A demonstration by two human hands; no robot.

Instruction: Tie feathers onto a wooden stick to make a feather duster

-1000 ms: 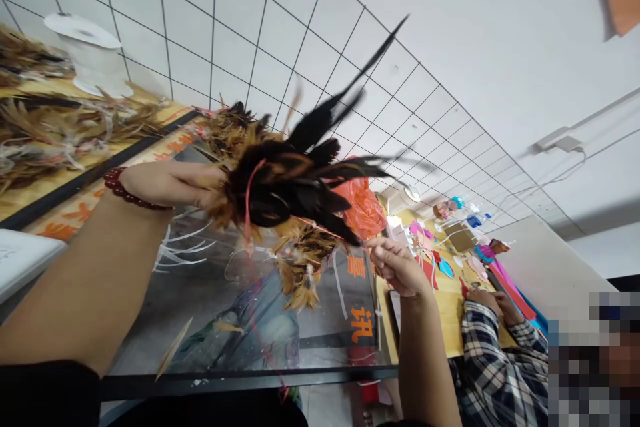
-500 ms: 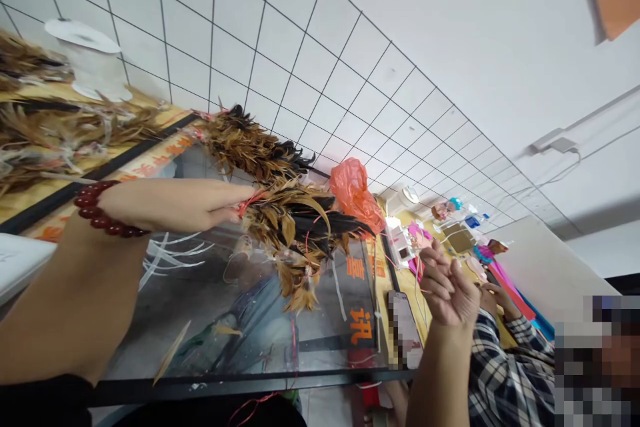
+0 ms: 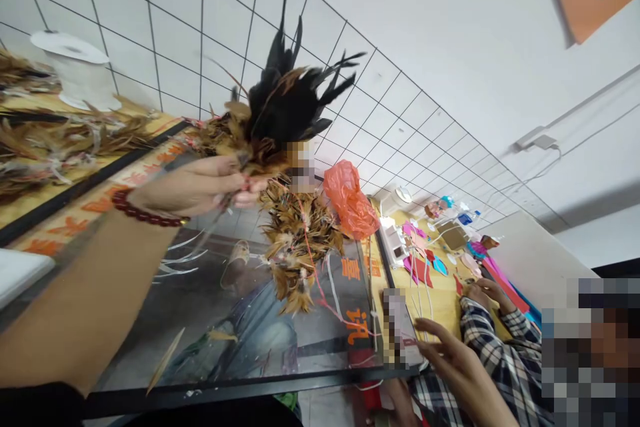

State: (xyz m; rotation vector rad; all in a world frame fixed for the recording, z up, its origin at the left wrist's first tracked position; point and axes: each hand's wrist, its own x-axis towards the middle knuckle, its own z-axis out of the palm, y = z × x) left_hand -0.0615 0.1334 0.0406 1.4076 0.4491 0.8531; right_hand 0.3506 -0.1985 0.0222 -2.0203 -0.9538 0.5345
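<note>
My left hand (image 3: 210, 185), a red bead bracelet (image 3: 145, 212) on its wrist, is closed round the base of a bunch of black and brown feathers (image 3: 287, 103) held upright above the glass tabletop (image 3: 210, 327). A thin red string (image 3: 320, 280) trails down from the bunch over a pile of brown feathers (image 3: 297, 240). Low at the right, my right hand (image 3: 457, 360) is open with fingers spread, next to a phone (image 3: 397, 327) lying on the table edge. It holds nothing.
More brown feathers (image 3: 55, 140) and a white spool (image 3: 80, 70) lie at the far left by the wire grid wall. An orange plastic bag (image 3: 350, 200) sits mid-table. A person in a plaid sleeve (image 3: 500, 353) works at the right among coloured craft pieces (image 3: 440, 253).
My left hand has swung the feather bunch from pointing sideways to upright. My right hand has dropped from mid-air down toward the phone at the table edge.
</note>
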